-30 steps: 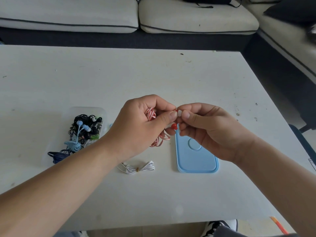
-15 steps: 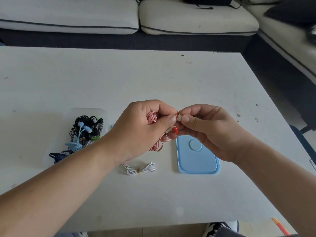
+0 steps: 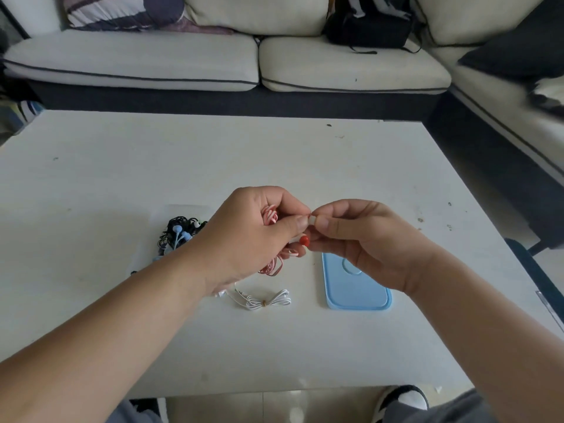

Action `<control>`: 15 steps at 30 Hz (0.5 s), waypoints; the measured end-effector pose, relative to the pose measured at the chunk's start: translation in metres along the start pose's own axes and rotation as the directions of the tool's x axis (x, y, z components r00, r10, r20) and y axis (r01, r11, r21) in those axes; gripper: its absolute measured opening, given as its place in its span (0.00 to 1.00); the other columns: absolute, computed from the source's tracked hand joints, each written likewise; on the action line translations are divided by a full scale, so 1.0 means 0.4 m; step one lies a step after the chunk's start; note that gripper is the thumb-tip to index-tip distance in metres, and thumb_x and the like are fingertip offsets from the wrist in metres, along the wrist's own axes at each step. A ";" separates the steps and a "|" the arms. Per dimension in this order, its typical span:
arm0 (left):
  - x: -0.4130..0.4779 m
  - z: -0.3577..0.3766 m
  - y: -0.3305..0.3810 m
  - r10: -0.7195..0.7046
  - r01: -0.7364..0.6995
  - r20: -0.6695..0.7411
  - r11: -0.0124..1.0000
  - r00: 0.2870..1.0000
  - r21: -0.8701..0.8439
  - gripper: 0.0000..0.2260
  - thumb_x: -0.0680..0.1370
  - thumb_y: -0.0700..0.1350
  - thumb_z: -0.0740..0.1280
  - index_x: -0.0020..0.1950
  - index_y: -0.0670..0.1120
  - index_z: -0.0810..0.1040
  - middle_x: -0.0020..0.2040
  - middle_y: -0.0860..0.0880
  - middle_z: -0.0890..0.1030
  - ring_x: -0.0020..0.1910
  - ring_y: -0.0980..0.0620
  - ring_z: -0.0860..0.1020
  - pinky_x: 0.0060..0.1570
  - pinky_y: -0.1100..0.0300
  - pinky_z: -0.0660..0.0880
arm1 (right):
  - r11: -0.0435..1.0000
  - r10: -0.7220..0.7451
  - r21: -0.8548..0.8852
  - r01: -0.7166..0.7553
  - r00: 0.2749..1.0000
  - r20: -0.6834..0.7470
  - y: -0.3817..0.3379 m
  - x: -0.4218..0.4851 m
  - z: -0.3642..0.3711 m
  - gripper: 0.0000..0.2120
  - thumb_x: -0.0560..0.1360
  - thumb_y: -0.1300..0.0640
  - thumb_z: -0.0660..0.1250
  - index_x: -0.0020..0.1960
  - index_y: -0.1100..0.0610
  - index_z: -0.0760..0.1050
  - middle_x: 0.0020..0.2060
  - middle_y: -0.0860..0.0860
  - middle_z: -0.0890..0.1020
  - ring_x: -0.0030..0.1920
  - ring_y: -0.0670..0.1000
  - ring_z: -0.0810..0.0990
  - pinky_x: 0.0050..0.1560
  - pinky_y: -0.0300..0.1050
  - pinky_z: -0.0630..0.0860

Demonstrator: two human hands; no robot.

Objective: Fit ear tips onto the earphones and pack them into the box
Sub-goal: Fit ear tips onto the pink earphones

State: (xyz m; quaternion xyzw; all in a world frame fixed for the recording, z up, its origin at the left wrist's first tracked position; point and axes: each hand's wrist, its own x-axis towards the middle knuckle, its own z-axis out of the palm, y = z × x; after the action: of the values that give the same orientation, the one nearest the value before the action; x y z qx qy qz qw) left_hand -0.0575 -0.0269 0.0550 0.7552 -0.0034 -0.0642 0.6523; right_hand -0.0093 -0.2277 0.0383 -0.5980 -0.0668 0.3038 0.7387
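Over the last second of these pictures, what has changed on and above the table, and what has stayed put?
Barely anything: both hands, left hand and right hand, keep pinching the white ear tip against the red earphones. The white earphones, blue lid and clear box stayed put.
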 end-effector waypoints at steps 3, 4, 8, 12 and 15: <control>-0.011 0.000 0.000 0.091 -0.088 -0.051 0.995 0.995 0.056 0.03 0.81 0.37 0.71 0.49 0.43 0.83 0.40 0.40 0.85 0.38 0.41 0.86 0.37 0.43 0.83 | 0.993 0.030 0.111 -0.036 0.998 0.052 0.002 0.004 0.021 0.09 0.75 0.64 0.68 0.52 0.67 0.81 0.51 0.64 0.82 0.54 0.61 0.83 0.64 0.55 0.79; -0.010 0.002 -0.003 0.143 -0.137 -0.068 0.987 0.987 0.086 0.04 0.81 0.37 0.71 0.48 0.44 0.83 0.40 0.43 0.85 0.37 0.44 0.86 0.33 0.48 0.82 | 0.987 0.037 0.152 -0.046 0.997 0.063 0.003 0.006 0.026 0.09 0.76 0.64 0.67 0.53 0.68 0.79 0.51 0.64 0.82 0.55 0.61 0.82 0.64 0.53 0.80; 0.014 0.025 -0.009 0.340 -0.314 -0.074 0.917 0.937 0.246 0.02 0.80 0.37 0.71 0.49 0.43 0.83 0.39 0.51 0.84 0.37 0.53 0.83 0.33 0.67 0.79 | 0.958 0.039 0.280 -0.057 0.997 0.071 0.001 0.018 0.028 0.08 0.80 0.64 0.61 0.55 0.66 0.76 0.50 0.60 0.81 0.52 0.55 0.83 0.56 0.44 0.81; 0.037 0.029 -0.030 0.356 -0.324 -0.085 0.909 0.930 0.262 0.02 0.81 0.38 0.70 0.50 0.44 0.83 0.38 0.52 0.84 0.35 0.57 0.83 0.32 0.68 0.77 | 0.964 0.046 0.259 -0.056 0.998 0.047 0.010 0.036 0.004 0.10 0.82 0.62 0.61 0.59 0.66 0.76 0.51 0.59 0.82 0.52 0.53 0.83 0.55 0.43 0.80; 0.048 0.016 -0.056 0.312 -0.287 -0.067 0.926 0.948 0.246 0.02 0.81 0.38 0.70 0.50 0.43 0.82 0.40 0.50 0.84 0.38 0.54 0.84 0.33 0.68 0.78 | 0.988 0.081 0.134 -0.080 0.997 -0.001 0.020 0.054 -0.012 0.12 0.79 0.61 0.65 0.59 0.67 0.78 0.51 0.62 0.79 0.51 0.56 0.80 0.52 0.45 0.81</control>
State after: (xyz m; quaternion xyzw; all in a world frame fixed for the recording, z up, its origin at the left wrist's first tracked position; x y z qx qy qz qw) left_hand -0.0408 -0.0316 0.0302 0.8194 -0.0921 0.0768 0.5605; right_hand 0.0074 -0.2194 0.0240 -0.5501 -0.0198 0.3352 0.7646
